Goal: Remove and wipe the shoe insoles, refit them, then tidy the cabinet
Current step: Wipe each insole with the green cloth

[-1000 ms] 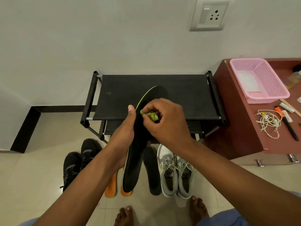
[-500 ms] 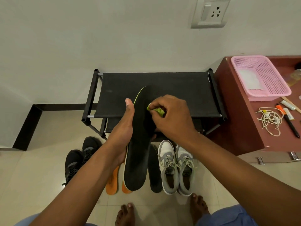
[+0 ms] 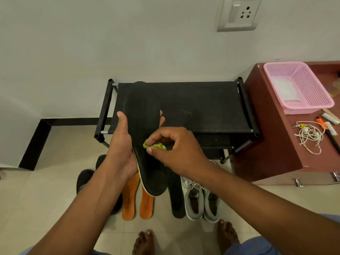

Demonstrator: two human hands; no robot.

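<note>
Above a black shoe rack [image 3: 184, 107], our left hand [image 3: 121, 144] cradles a black insole [image 3: 145, 135] from beneath, thumb along its left edge, fingertips curling past the right. Our right hand [image 3: 176, 150] pinches a wad of green cloth [image 3: 154, 145] against the insole's middle. On the tiled floor below lie two orange insoles [image 3: 137, 197], another black insole [image 3: 175, 197] and grey sneakers [image 3: 200, 199].

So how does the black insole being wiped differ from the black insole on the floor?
The held insole is off the floor, gripped by the left hand; the floor insole lies flat beside the grey shoes.
The right hand presses a green cloth on the held insole; nothing touches the floor insole's visible part.
Both are black.
</note>
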